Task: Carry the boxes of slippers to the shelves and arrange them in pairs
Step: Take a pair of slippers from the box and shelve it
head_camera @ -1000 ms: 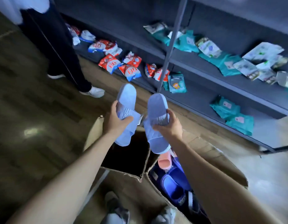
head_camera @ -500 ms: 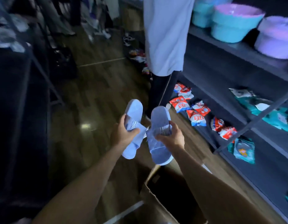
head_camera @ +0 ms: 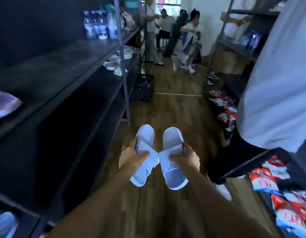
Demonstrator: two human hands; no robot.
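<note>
I hold a pair of pale blue slippers out in front of me over the wooden aisle floor. My left hand [head_camera: 131, 156] grips the left slipper [head_camera: 145, 136] by its strap, thumb across the top. My right hand [head_camera: 186, 158] grips the right slipper [head_camera: 172, 137] the same way. Both slippers point toes away from me, and their straps nearly touch in the middle. A paper tag sticks out under each strap. The dark metal shelves [head_camera: 83, 93] on my left stand close by, their near boards mostly bare.
A person in a white shirt [head_camera: 275, 86] stands close on my right, beside shelves with red and blue packets [head_camera: 286, 201]. A black crate [head_camera: 142, 88] sits on the floor ahead. Several people are at the far end of the aisle. A purple item [head_camera: 4, 105] lies on a left shelf.
The view has swung left from the cardboard box and the right shelves to look down the aisle. The box has dropped out of sight. Both hands still hold the slippers.
</note>
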